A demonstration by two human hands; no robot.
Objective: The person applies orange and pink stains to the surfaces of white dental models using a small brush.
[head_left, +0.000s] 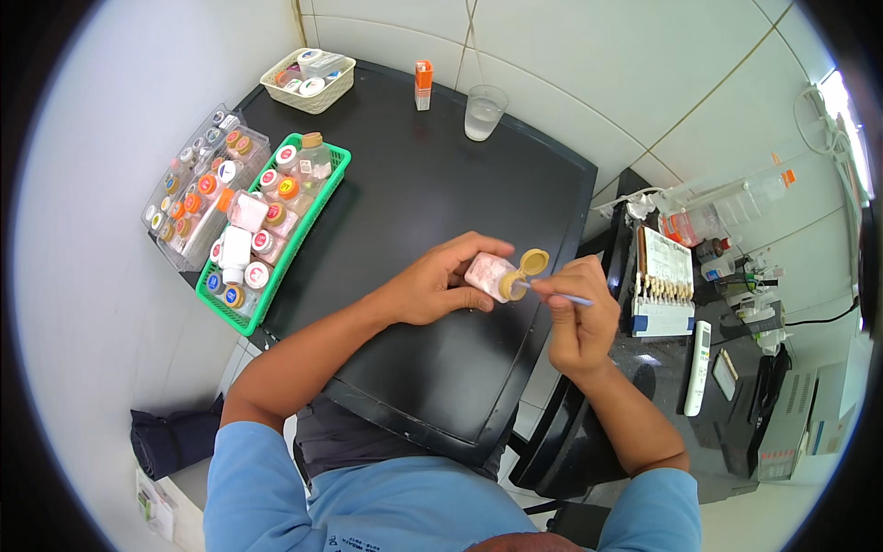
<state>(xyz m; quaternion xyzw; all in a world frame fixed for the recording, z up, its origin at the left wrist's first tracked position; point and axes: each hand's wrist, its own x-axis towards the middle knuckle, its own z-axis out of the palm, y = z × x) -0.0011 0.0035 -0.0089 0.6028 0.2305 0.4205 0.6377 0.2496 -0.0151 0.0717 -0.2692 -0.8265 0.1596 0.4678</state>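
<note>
Above the right part of the black table, my left hand (449,279) is closed around a small clear bottle (488,275) of pinkish-white powder. The bottle is tilted with its mouth toward my right hand, and its yellow flip cap (534,262) stands raised. My right hand (583,313) pinches a thin pale-lilac stick (576,300), perhaps a small spatula or brush. One end of the stick reaches the bottle's mouth; whether it goes inside I cannot make out. The other end sticks out past my fingers.
A green basket (303,241) of powder bottles stands left, beside a clear rack (207,175) of small jars. Farther back are a cream basket (322,98), an orange-and-white box (422,86) and a cup (484,113). On the right counter lie a tooth shade guide (664,281) and a remote control (698,368).
</note>
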